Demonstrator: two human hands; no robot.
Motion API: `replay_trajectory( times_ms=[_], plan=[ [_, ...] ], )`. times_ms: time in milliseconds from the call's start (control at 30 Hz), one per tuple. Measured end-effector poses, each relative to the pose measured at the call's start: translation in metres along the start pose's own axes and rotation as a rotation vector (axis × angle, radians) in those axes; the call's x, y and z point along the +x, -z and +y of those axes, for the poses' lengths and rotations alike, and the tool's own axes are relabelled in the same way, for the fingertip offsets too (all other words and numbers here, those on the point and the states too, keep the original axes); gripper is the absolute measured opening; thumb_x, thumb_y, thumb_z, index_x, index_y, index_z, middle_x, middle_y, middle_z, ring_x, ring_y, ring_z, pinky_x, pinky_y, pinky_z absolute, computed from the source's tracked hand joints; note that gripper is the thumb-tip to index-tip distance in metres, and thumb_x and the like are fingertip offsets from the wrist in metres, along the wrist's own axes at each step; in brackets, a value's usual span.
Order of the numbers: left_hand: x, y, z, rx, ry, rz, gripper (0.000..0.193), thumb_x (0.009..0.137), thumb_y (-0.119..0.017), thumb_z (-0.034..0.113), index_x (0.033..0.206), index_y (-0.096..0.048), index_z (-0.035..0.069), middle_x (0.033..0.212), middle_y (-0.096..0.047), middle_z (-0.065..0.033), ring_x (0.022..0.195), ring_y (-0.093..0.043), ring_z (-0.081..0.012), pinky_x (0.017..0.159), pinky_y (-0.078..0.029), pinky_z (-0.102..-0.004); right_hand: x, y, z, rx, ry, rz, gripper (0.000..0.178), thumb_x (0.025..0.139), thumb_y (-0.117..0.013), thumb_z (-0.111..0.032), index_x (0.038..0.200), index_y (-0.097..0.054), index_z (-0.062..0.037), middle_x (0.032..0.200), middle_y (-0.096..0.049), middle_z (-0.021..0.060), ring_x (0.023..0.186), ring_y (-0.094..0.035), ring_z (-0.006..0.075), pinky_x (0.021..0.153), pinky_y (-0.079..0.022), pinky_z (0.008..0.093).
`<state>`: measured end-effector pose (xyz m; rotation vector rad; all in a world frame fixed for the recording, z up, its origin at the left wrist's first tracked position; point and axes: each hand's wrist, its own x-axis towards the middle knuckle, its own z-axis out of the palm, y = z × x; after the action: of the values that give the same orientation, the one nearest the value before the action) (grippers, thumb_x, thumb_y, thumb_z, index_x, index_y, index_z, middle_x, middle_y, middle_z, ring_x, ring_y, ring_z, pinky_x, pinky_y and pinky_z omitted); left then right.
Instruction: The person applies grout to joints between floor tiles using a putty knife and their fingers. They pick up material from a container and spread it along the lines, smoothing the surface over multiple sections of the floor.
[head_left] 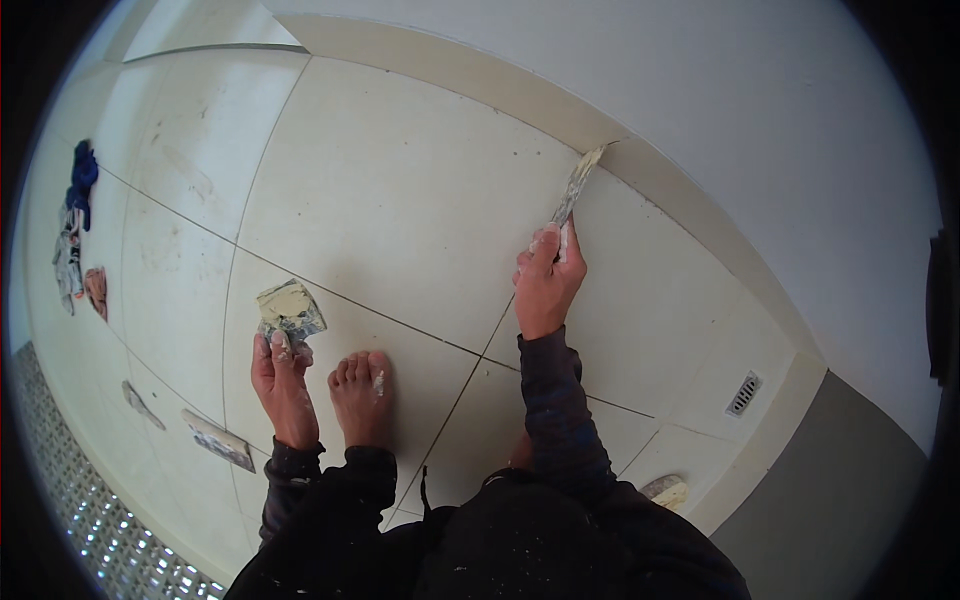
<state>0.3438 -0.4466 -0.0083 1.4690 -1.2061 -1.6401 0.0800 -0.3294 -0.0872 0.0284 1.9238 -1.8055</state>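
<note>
My left hand (287, 395) grips a broad scraper (292, 307) by its lower end, over the floor near my bare foot. Cream putty is spread thickly across its blade. In my right hand (552, 280) is a putty knife (577, 187), reaching up and away to the right. Putty coats its blade, and the tip is at the skirting (650, 165) along the foot of the wall. Whether the tip presses on the skirting or stops just short, I cannot tell. The fingers cover the knife's handle.
Pale floor tiles (390, 190) with dark joints lie beneath. At left are dark blue and grey cloths (83, 185), a small flat tool (142, 405) and a trowel-like plate (218, 440). A drain grate (743, 394) sits at right, a putty-smeared object (667, 490) beside my right leg.
</note>
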Motion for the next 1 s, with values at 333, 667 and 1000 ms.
replay_trajectory(
  times_ms=[333, 667, 1000],
  plan=[
    [-0.006, -0.026, 0.010, 0.290, -0.115, -0.205, 0.022, 0.106, -0.051, 0.022, 0.112, -0.057, 0.001, 0.086, -0.056, -0.0002, 0.078, -0.049, -0.0077, 0.072, -0.043, -0.0250, -0.045, 0.080, -0.009, -0.248, 0.165, 0.141, 0.041, 0.098, -0.060, -0.017, 0.135, -0.052, -0.0013, 0.081, -0.052, 0.0019, 0.066, -0.049, 0.0115, 0.060, -0.044, 0.0256],
    [-0.025, -0.156, 0.014, 0.386, -0.066, -0.771, 0.029, 0.103, -0.057, 0.024, 0.119, -0.060, 0.000, 0.096, -0.066, -0.0021, 0.081, -0.059, -0.0085, 0.073, -0.045, -0.0243, -0.136, 0.264, -0.013, -0.979, 0.345, 0.242, 0.052, 0.082, -0.078, -0.012, 0.127, -0.056, 0.0029, 0.105, -0.059, 0.0129, 0.097, -0.059, 0.0310, 0.088, -0.049, 0.0385],
    [-0.104, -0.259, -0.022, 0.558, 0.260, -1.435, 0.027, 0.103, -0.058, 0.019, 0.122, -0.060, 0.000, 0.097, -0.067, -0.0023, 0.085, -0.061, -0.0096, 0.076, -0.049, -0.0277, -0.122, 0.226, -0.050, 0.413, -0.137, -0.023, 0.029, 0.096, -0.066, -0.015, 0.118, -0.061, 0.0030, 0.100, -0.065, 0.0032, 0.088, -0.058, 0.0083, 0.077, -0.048, 0.0259]
  ],
)
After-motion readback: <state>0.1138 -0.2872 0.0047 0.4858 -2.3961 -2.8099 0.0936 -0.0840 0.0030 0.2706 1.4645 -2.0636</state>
